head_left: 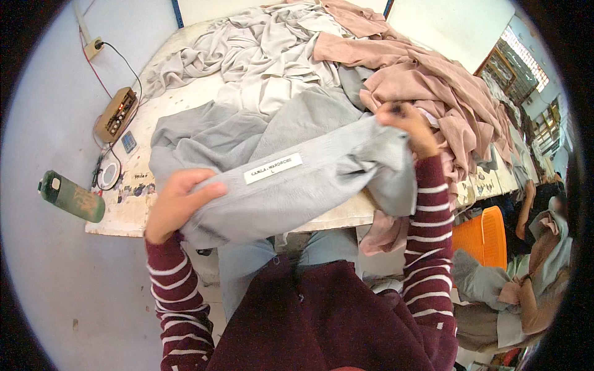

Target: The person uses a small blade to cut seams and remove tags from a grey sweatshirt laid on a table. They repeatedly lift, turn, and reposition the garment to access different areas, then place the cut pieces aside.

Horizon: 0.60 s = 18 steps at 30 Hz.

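Observation:
My left hand (182,207) grips the near-left end of a light grey garment piece (297,188), thumb lying on top of the cloth. My right hand (402,123) pinches its raised far-right end, with a small dark patch at the fingertips that I cannot make out. The strip between my hands is stretched fairly flat and carries a white label (272,167); its right part is bunched and hangs down. Grey cloth (204,136) lies rumpled on the table just behind it.
The table (114,219) holds pale fabric (247,55), pink fabric (445,86), a radio-like box (114,114), a green bottle (71,198) and cables. An orange basket (482,235) stands right. A co-worker's arm (532,309) holds cloth at far right.

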Motion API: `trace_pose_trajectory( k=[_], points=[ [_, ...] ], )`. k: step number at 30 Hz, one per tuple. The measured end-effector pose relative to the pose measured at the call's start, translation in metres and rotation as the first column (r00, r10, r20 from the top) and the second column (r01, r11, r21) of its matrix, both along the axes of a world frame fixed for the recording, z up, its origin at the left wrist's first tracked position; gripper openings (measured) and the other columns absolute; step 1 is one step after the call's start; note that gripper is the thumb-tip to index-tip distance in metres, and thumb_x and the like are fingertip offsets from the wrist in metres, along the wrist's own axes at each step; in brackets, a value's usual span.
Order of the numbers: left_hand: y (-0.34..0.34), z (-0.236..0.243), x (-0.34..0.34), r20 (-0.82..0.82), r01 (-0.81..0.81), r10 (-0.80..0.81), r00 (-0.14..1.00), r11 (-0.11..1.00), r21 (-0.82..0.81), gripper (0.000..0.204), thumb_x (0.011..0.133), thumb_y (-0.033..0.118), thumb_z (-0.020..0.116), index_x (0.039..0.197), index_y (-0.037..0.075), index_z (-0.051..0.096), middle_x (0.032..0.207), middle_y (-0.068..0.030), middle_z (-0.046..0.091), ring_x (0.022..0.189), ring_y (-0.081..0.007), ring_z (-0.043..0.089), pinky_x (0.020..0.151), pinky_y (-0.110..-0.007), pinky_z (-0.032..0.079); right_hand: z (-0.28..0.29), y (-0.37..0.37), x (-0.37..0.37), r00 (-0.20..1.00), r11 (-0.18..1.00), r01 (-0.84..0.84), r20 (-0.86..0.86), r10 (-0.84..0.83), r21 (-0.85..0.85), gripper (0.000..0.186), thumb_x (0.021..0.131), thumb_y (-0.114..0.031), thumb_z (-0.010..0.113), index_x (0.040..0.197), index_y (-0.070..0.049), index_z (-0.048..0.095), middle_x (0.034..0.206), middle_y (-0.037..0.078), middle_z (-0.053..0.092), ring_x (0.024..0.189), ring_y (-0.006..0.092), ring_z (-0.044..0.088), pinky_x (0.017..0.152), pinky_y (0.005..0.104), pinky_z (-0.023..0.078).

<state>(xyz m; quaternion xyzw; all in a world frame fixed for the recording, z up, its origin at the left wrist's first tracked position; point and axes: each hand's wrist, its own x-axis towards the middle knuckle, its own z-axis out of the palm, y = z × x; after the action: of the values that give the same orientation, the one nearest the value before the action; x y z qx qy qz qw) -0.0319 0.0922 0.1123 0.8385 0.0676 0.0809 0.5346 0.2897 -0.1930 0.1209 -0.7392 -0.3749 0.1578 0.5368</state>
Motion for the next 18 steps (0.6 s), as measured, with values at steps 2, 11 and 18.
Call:
trace_pose_trajectory(
  k=[2,11,18],
  points=[
    [0.0,-0.038,0.019,-0.168,-0.034,0.053,0.984,0.993,0.113,0.034,0.087,0.032,0.066,0.085,-0.002,0.066,0.078,-0.0061,0.066,0.075,-0.0117,0.059,0.07,-0.027,0.045,-0.039,0.012,0.009,1.0,0.986,-0.02,0.02,0.023,-0.165,0.025,0.079,-0.026,0.075,0.089,-0.004,0.066,0.085,-0.003,0.061,0.078,0.0076,0.053,0.075,0.0216,0.041],
    [-0.007,-0.083,0.004,-0.116,-0.124,0.134,0.984,0.988,0.088,0.03,0.087,0.023,0.067,0.1,-0.003,0.064,0.087,-0.0095,0.067,0.078,-0.0116,0.058,0.07,-0.027,0.046,-0.073,0.009,0.015,0.926,0.973,0.128,0.374,-0.047,-0.193,0.027,0.08,-0.019,0.075,0.098,0.001,0.069,0.083,0.001,0.064,0.077,0.0054,0.053,0.072,0.0224,0.044],
    [-0.051,-0.072,0.024,0.341,-0.403,0.276,0.899,0.826,0.393,0.024,0.081,0.017,0.068,0.101,0.003,0.065,0.09,-0.0101,0.066,0.082,-0.0264,0.061,0.076,-0.034,0.047,-0.04,-0.001,-0.108,0.996,0.995,0.044,0.077,-0.05,0.084,0.021,0.08,-0.013,0.073,0.1,-0.004,0.069,0.089,0.002,0.067,0.081,0.0085,0.06,0.071,0.0231,0.047]
  ],
)
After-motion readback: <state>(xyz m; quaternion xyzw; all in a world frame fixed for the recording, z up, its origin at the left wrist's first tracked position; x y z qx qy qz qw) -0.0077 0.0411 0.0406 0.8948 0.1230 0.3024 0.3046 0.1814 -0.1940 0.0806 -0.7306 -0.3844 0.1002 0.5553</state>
